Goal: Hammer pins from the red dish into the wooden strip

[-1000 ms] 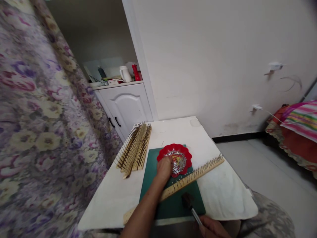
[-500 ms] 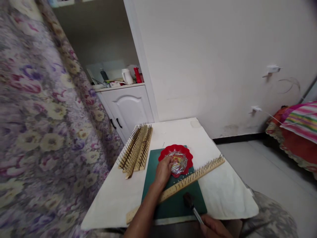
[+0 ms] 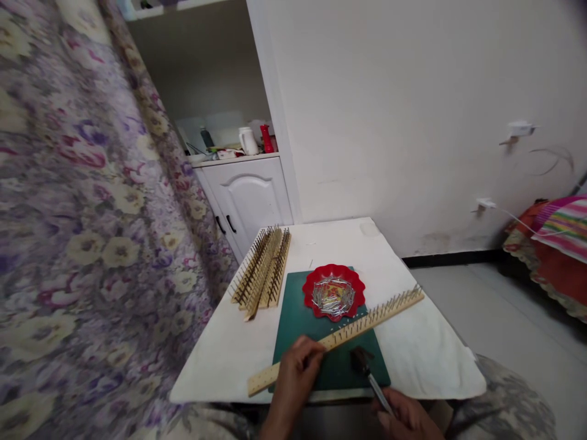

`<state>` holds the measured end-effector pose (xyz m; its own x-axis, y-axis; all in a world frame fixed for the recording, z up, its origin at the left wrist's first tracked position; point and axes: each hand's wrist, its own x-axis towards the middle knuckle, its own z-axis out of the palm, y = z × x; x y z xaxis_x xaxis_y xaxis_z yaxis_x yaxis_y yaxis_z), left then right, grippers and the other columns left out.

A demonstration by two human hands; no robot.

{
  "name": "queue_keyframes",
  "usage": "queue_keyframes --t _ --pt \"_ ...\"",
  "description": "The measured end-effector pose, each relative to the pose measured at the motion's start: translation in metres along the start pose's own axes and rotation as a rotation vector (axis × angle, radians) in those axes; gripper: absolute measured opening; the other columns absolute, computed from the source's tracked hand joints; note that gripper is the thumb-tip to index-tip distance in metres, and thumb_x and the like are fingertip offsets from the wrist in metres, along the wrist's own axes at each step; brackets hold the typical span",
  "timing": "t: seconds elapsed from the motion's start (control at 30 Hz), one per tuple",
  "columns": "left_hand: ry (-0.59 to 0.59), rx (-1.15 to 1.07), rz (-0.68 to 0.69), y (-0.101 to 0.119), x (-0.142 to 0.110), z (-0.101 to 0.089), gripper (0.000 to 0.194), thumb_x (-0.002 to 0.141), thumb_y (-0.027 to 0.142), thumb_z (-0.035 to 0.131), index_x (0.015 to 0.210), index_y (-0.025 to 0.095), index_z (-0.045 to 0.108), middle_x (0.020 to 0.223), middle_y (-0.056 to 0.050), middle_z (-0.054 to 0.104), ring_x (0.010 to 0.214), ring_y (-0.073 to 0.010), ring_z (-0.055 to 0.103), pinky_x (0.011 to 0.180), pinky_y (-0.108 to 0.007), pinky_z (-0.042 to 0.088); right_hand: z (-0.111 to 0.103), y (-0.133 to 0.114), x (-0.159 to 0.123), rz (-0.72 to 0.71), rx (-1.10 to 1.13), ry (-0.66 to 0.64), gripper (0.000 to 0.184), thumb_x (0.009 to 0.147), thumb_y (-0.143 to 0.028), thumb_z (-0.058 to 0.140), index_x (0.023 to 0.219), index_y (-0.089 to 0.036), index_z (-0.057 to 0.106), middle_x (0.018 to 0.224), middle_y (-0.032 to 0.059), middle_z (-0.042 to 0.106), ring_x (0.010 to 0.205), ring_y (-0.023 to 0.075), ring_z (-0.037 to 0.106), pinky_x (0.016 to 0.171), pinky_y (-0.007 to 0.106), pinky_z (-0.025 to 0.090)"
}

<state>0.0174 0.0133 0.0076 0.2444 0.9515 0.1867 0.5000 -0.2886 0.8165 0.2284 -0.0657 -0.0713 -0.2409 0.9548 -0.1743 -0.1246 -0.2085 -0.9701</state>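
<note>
My left hand (image 3: 297, 370) is at the bare left half of a long wooden strip (image 3: 263, 380), its fingers pinched together. Whatever they hold is too small to make out. Rows of upright nails (image 3: 380, 315) stand in the strip's right half, and small holes show toward its left end. A hammer (image 3: 376, 386) is gripped by its handle in my right hand (image 3: 403, 415), its dark head low over the green mat (image 3: 291, 305), near the strip. Behind the strip sits a red scalloped dish (image 3: 309, 297) holding many loose nails (image 3: 332, 299).
Several nail-studded wooden strips (image 3: 270, 269) are stacked at the table's left. A single nail (image 3: 310, 263) lies on the white tablecloth (image 3: 220, 360). A floral curtain (image 3: 114, 244) hangs at left, and a white cabinet (image 3: 252, 195) stands behind.
My left hand has come out of the red dish and back toward me to the wooden strip. My right hand still holds the hammer. The whole view has shifted slightly.
</note>
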Motion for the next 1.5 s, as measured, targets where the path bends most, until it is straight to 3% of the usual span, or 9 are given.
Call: queue_keyframes --t 0.17,0.33,0.67,0.77,0.9,1.03,1.2,1.37,1.5 --pt "-0.251 0.002 0.087 0.006 -0.041 0.032 0.018 0.075 0.009 0.053 0.073 0.019 0.068 0.073 -0.003 0.058 0.071 -0.0145 0.055 0.062 -0.022 0.037 0.001 -0.019 -0.007 -0.03 -0.015 0.03 0.04 0.069 -0.057 0.062 0.08 -0.02 0.051 0.058 -0.0071 0.045 0.05 0.0107 0.04 0.049 0.022 0.031" --pt "-0.345 0.01 0.126 0.01 -0.046 0.057 0.022 0.069 0.003 0.055 0.076 0.019 0.068 0.074 -0.002 0.055 0.067 -0.0116 0.053 0.057 -0.02 0.033 -0.001 -0.022 -0.012 -0.088 -0.024 0.093 0.033 0.069 -0.049 0.064 0.081 -0.02 0.054 0.057 -0.0071 0.047 0.054 0.0119 0.039 0.051 0.023 0.031" --pt "-0.239 -0.109 0.111 0.022 -0.046 0.067 0.016 0.063 0.004 0.06 0.069 0.015 0.07 0.067 0.0 0.054 0.061 -0.0095 0.049 0.054 -0.018 0.031 0.0 -0.015 -0.013 -0.083 0.107 0.131 0.031 0.066 -0.044 0.069 0.083 -0.021 0.057 0.057 -0.0074 0.053 0.042 0.0075 0.034 0.04 0.019 0.024" --pt "-0.172 -0.365 -0.059 0.024 -0.046 0.071 0.003 0.065 0.018 0.069 0.064 0.015 0.068 0.062 0.0 0.058 0.06 -0.0112 0.052 0.056 -0.02 0.035 0.001 -0.022 -0.015 -0.074 0.192 0.12 0.032 0.067 -0.041 0.071 0.087 -0.021 0.055 0.058 -0.0078 0.056 0.035 0.0035 0.03 0.034 0.017 0.018" --pt "-0.155 -0.833 -0.336 0.019 -0.047 0.083 0.022 0.058 0.033 0.075 0.064 0.014 0.065 0.056 -0.001 0.063 0.05 -0.0113 0.052 0.052 -0.022 0.039 0.001 -0.026 -0.015 -0.094 0.291 0.132 0.031 0.07 -0.04 0.071 0.088 -0.021 0.052 0.058 -0.0079 0.06 0.03 0.0013 0.033 0.032 0.015 0.02" --pt "-0.08 -0.979 -0.333 0.017 -0.05 0.088 0.021 0.06 0.031 0.075 0.065 0.014 0.064 0.054 0.0 0.062 0.048 -0.0102 0.051 0.053 -0.022 0.04 0.001 -0.019 -0.011 -0.089 0.293 0.157 0.036 0.068 -0.042 0.073 0.088 -0.021 0.051 0.057 -0.007 0.061 0.031 0.0019 0.037 0.031 0.013 0.023" --pt "-0.015 -0.839 -0.2 0.018 -0.05 0.078 0.017 0.067 0.03 0.07 0.066 0.015 0.062 0.06 0.001 0.057 0.056 -0.0116 0.052 0.055 -0.022 0.04 0.004 -0.013 -0.008 -0.091 0.2 0.161 0.037 0.071 -0.046 0.069 0.087 -0.02 0.05 0.06 -0.0041 0.065 0.032 0.0026 0.042 0.03 0.012 0.024" --pt "0.219 -0.369 -0.072 0.008 -0.028 0.041 0.013 0.074 0.027 0.062 0.066 0.016 0.06 0.07 0.0 0.056 0.068 -0.0137 0.051 0.062 -0.021 0.04 0.001 -0.014 -0.011 -0.016 0.095 0.175 0.041 0.074 -0.055 0.061 0.091 -0.02 0.048 0.058 -0.0049 0.065 0.022 -0.0008 0.031 0.025 0.012 0.018" --pt "0.276 -0.108 -0.049 -0.005 -0.002 0.021 0.017 0.079 0.029 0.055 0.069 0.017 0.061 0.068 0.001 0.053 0.063 -0.0133 0.05 0.059 -0.021 0.038 0.001 -0.013 -0.011 0.011 0.116 0.175 0.042 0.073 -0.055 0.063 0.09 -0.02 0.048 0.054 -0.0071 0.061 0.023 -0.0005 0.029 0.025 0.012 0.018"
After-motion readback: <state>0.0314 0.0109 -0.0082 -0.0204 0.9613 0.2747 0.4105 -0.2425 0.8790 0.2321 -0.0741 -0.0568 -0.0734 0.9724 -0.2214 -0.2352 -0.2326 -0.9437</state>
